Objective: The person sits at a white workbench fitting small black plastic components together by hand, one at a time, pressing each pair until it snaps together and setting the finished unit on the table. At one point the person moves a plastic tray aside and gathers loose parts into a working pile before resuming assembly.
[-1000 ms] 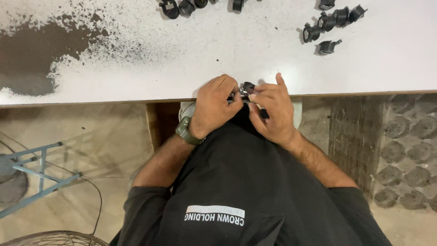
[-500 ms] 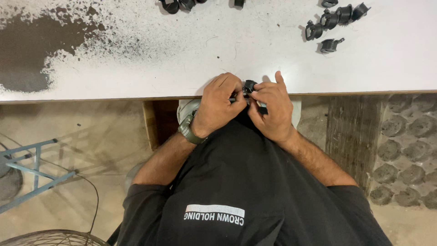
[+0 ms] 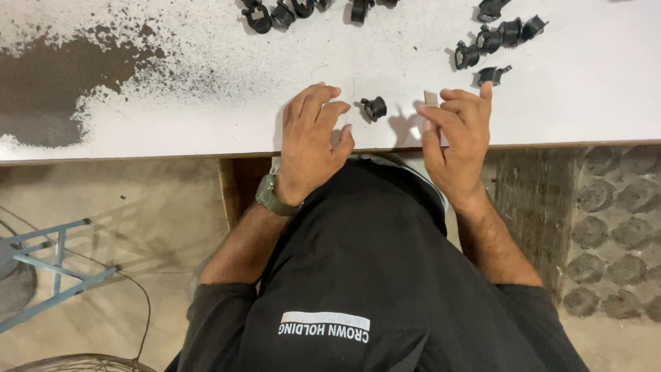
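Note:
A small black plastic part lies on the white table between my hands, touching neither. My left hand, with a green watch at the wrist, rests palm down just left of the part, fingers loosely spread and nothing in it. My right hand is to the right of the part, its fingers curled around a small pale flat strip whose end sticks out above the fingers. Both hands are near the table's front edge, above my black shirt.
More black parts lie in a row at the table's far edge and in a cluster at the far right. A dark worn patch covers the table's left. A blue metal frame stands on the floor at lower left.
My hands were pressed together on the black part at the table's edge. They have moved forward and apart, and the part now lies loose on the table between them.

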